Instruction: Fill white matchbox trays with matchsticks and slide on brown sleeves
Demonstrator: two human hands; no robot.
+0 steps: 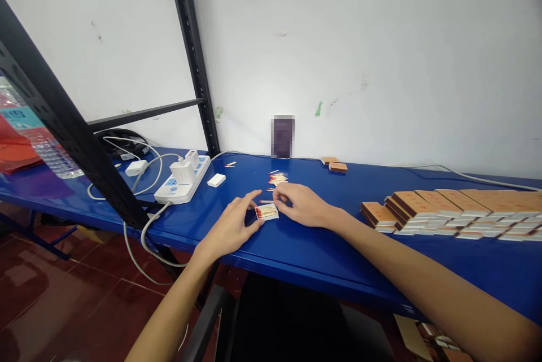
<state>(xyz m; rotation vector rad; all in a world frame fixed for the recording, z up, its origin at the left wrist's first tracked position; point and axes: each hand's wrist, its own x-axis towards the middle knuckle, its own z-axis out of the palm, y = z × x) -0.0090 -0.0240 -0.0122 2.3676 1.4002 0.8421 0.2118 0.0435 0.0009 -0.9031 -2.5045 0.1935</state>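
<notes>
A small white matchbox tray (274,216) filled with red-tipped matches lies on the blue table. My left hand (231,223) curves around the tray's left end, thumb along the front and fingers at the back, gripping it. Just right of the tray, my right hand (302,204) has its fingers curled in a pinch. A single match (266,201) reaches left from those fingertips, above the tray's back edge. Behind the right hand, loose matches (278,179) form a small pile on the table.
Stacked matchboxes (449,204) fill the right side, and two more matchboxes (337,167) lie near the wall. To the left are a white power strip (186,187) with cables, a small white box (216,180) and a black shelf post (192,40). A few matches (230,165) lie farther back.
</notes>
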